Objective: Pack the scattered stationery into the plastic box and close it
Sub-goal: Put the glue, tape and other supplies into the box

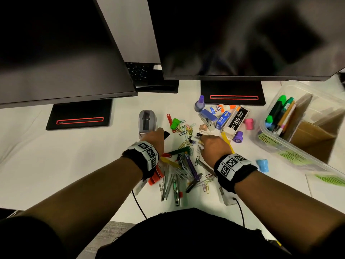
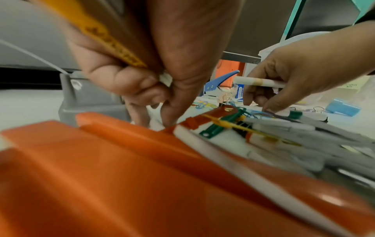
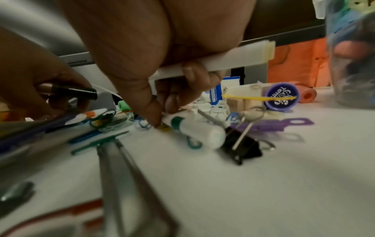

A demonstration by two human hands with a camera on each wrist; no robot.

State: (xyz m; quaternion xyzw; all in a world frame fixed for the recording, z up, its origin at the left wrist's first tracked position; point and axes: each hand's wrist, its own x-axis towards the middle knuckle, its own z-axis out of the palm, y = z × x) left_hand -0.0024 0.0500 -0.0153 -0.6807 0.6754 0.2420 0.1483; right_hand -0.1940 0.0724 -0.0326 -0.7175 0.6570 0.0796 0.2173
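Pens (image 1: 173,181), paper clips (image 1: 184,128), key tags and clips lie in a heap on the white desk. My left hand (image 1: 158,132) hovers over the heap's left side, fingers curled round a black-capped pen (image 3: 81,92) and a yellow strip (image 2: 105,36). My right hand (image 1: 203,141) holds white pens (image 3: 223,57) under its curled fingers while thumb and forefinger pinch a white pen with a green band (image 3: 192,129) that lies on the desk. The clear plastic box (image 1: 265,116) stands open at the right and holds markers and cardboard.
An orange stapler (image 2: 121,176) sits under my left wrist, a grey tape dispenser (image 1: 146,121) beyond that hand. A staple box (image 1: 237,120), glue (image 1: 222,108), purple stamp (image 1: 238,137) and black binder clip (image 3: 241,149) lie nearby. Two monitors (image 1: 242,34) overhang the desk's back.
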